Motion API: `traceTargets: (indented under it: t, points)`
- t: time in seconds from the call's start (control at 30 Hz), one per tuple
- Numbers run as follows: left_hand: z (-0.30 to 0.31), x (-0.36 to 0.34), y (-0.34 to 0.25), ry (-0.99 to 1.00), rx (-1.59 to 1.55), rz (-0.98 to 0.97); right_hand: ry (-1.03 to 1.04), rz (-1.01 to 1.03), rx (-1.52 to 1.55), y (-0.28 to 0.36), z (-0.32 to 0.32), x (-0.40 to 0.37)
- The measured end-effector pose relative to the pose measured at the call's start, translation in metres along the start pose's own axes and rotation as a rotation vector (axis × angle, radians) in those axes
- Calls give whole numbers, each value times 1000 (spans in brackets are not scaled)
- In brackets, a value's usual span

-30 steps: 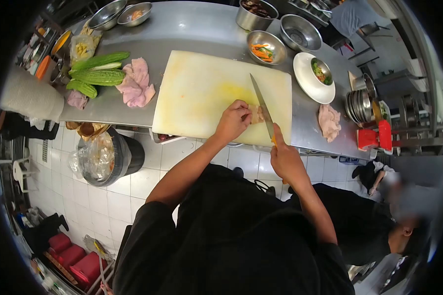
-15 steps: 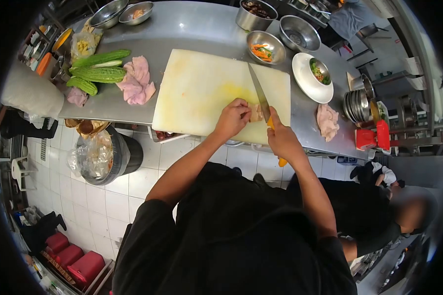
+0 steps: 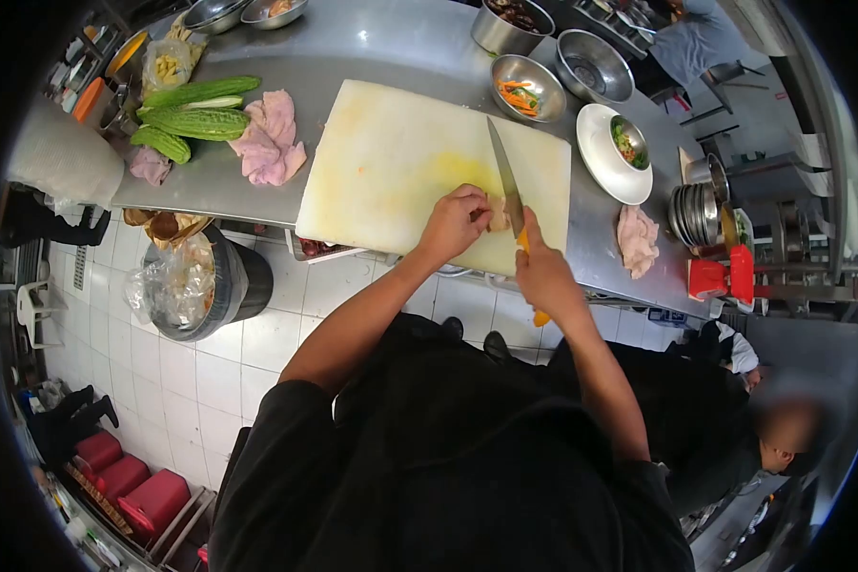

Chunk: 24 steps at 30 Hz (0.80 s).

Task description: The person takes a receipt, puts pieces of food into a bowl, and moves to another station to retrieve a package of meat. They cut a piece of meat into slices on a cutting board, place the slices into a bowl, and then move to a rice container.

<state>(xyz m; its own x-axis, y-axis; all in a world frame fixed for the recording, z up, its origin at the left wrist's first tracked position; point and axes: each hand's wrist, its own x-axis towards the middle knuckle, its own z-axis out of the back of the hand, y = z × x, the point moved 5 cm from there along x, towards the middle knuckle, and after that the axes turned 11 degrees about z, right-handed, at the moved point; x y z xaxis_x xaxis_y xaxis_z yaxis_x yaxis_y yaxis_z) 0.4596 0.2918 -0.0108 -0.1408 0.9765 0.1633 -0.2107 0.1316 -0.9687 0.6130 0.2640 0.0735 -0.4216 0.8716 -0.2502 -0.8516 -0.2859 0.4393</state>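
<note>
The left hand [image 3: 458,227] is over the near right part of the white cutting board [image 3: 381,157], its fingers bent and bunched at a small pale piece of meat [image 3: 498,215]; how firmly they press it cannot be told. The right hand [image 3: 548,281] has its fingers clamped around the orange handle of a long knife [image 3: 507,179]. The blade runs along the right side of the meat, with its tip by the board's far edge; whether it touches the meat is too small to tell. The board lies along the near edge of the metal worktop [image 3: 353,48], with a yellow stain near its middle, beyond the hands. Left of the board, a crumpled pink cloth [image 3: 270,138] lies beside several long green gourds [image 3: 195,122], and a plastic bag [image 3: 169,69] with yellow pieces sits farther toward the worktop's far left corner. Near the far right corner of the board stands a metal bowl [image 3: 532,88] holding orange strips, and beyond it a deep pot [image 3: 513,27] with dark contents. A white plate [image 3: 596,162] bearing a small bowl [image 3: 629,141] of chopped greens stands right of the board. Nearer the worktop's right end are another pink cloth [image 3: 637,240] and a stack of metal bowls [image 3: 693,214].
</note>
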Motion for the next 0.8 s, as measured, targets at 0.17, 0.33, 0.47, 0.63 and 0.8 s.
traceTargets:
  t: [0.17, 0.33, 0.47, 0.63, 0.8]
  points:
    - [2, 0, 6, 5, 9, -13, -32, -12, 4, -6, -21, 15]
    - [3, 2, 3, -16, 33, 46, 60, -48, 43, 5, 5, 7]
    - [-2, 0, 8, 12, 13, 62, -23, 1, -7, -1, -28, 6]
    - [1, 3, 7, -2, 75, 20, 51, -39, 134, -3, -9, 14]
    - [-1, 3, 10, 9, 22, 83, -14, 22, 85, 2, -15, 5]
